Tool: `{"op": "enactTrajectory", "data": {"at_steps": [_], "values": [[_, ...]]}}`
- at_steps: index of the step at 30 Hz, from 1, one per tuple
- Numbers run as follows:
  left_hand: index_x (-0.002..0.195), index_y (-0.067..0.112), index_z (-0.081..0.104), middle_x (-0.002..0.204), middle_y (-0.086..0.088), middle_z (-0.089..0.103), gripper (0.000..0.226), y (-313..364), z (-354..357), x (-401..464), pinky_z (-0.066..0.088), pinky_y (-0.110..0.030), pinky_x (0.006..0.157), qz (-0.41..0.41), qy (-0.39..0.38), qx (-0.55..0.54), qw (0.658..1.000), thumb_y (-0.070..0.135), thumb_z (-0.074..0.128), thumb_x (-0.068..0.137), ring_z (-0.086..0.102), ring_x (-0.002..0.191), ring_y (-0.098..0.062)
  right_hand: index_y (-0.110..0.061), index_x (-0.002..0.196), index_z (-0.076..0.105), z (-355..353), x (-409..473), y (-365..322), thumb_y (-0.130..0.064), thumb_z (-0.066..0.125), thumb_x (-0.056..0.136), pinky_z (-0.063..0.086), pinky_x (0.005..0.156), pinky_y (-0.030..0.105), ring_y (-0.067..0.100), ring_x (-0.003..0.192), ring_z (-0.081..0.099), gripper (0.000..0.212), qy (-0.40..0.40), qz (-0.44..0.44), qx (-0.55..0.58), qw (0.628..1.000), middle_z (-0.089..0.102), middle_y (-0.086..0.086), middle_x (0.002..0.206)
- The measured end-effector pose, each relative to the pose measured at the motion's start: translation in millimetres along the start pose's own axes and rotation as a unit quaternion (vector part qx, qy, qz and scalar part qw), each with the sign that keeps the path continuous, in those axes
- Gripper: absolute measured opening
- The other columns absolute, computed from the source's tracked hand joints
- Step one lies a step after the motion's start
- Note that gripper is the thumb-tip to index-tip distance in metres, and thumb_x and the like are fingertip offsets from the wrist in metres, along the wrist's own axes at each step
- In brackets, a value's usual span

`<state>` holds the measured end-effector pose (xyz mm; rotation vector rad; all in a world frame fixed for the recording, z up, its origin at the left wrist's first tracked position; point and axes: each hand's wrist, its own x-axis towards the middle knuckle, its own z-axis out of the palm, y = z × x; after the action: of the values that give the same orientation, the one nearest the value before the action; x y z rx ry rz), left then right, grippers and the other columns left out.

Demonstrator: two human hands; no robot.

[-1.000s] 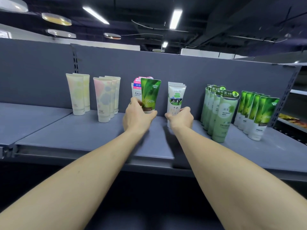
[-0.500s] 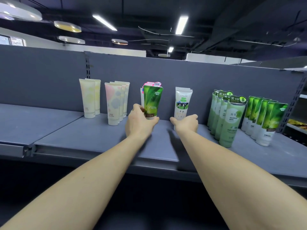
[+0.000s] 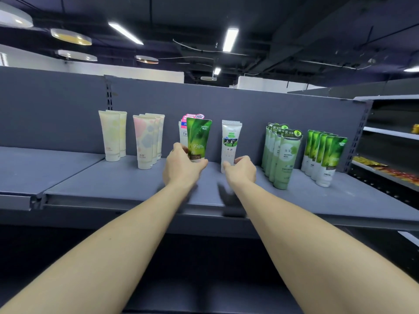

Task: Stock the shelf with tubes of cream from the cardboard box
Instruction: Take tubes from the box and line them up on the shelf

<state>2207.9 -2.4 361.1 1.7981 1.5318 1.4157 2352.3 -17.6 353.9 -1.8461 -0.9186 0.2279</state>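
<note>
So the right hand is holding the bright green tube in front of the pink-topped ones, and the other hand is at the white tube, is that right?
Not quite: the head view shows the left hand holding the bright green tube in front of the pink-topped tubes. The right hand is at the white tube.

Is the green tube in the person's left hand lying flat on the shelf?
No, the left hand holds the green tube upright, in front of the pink-topped tubes.
</note>
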Motion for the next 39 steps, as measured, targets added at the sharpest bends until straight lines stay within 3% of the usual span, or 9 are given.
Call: {"op": "enactTrajectory", "data": {"at_steps": [3,6,11,17,23,26,32,39], "values": [[0.108,0.018,0.05,0.105,0.002,0.064,0.051,11.0,4.3,-12.7,0.045,-0.032,0.072,0.008,-0.008,-0.002,1.0,0.039,0.079,0.072,0.061,0.096,-0.022,-0.014,0.113,0.056,-16.2,-8.3,4.6,-0.033,0.063,0.09,0.039,0.073,0.028,0.023,0.096,0.057,0.031,-0.003,-0.011,0.006,1.0,0.064,0.004,0.113],[0.107,0.018,0.052,0.103,0.002,0.066,0.051,24.0,10.2,-25.8,0.051,-0.035,0.078,0.022,-0.019,-0.006,1.0,0.04,0.081,0.071,0.063,0.097,-0.023,-0.014,0.112,0.06,-32.9,-15.0,13.7,-0.033,0.062,0.091,0.042,0.076,0.028,0.023,0.101,0.059,0.028,0.0,-0.032,-0.007,0.999,0.064,0.004,0.113],[0.106,0.018,0.051,0.1,0.004,0.064,0.05,51.2,22.8,-51.2,0.045,-0.031,0.071,0.044,-0.04,-0.021,0.998,0.041,0.079,0.072,0.061,0.092,-0.021,-0.015,0.106,0.061,-60.9,-24.4,32.0,-0.031,0.062,0.091,0.039,0.073,0.026,0.022,0.095,0.058,0.022,0.017,-0.037,-0.027,0.999,0.065,0.004,0.109],[0.109,0.02,0.05,0.104,0.005,0.063,0.054,75.8,36.6,-74.5,0.05,-0.033,0.073,0.073,-0.072,-0.037,0.994,0.041,0.081,0.07,0.062,0.094,-0.02,-0.015,0.105,0.06,-88.7,-30.7,39.4,-0.036,0.062,0.091,0.04,0.072,0.028,0.022,0.093,0.056,0.025,0.03,-0.045,-0.033,0.998,0.065,0.004,0.109],[0.106,0.017,0.053,0.095,0.005,0.062,0.053,101.1,62.9,-102.5,0.048,-0.03,0.069,0.065,-0.103,-0.059,0.991,0.041,0.082,0.069,0.06,0.087,-0.019,-0.014,0.111,0.059,-129.6,-24.7,60.0,-0.026,0.06,0.092,0.039,0.071,0.028,0.02,0.088,0.051,0.022,0.043,-0.044,-0.052,0.997,0.064,0.006,0.112],[0.106,0.015,0.052,0.093,0.005,0.06,0.056,113.4,80.4,-118.6,0.046,-0.029,0.065,0.056,-0.098,-0.059,0.992,0.041,0.083,0.067,0.06,0.083,-0.019,-0.015,0.112,0.057,-152.4,-13.8,76.8,-0.03,0.062,0.092,0.041,0.072,0.029,0.02,0.089,0.054,0.025,0.04,-0.049,-0.052,0.997,0.064,0.004,0.11],[0.104,0.015,0.053,0.097,0.001,0.063,0.055,141.8,127.9,-145.1,0.053,-0.035,0.074,0.032,-0.061,-0.051,0.996,0.044,0.083,0.068,0.062,0.09,-0.021,-0.015,0.114,0.056,-203.5,24.3,115.9,-0.029,0.054,0.097,0.042,0.078,0.03,0.023,0.096,0.054,0.022,0.027,-0.057,-0.054,0.997,0.063,0.005,0.113],[0.1,0.017,0.052,0.095,0.002,0.061,0.051,176.1,182.9,-169.8,0.053,-0.038,0.078,0.023,-0.048,-0.044,0.998,0.042,0.084,0.068,0.061,0.09,-0.022,-0.015,0.114,0.055,-260.8,64.5,162.1,-0.026,0.05,0.1,0.037,0.074,0.029,0.025,0.097,0.055,0.018,0.015,-0.04,-0.067,0.997,0.063,0.006,0.115]]}}
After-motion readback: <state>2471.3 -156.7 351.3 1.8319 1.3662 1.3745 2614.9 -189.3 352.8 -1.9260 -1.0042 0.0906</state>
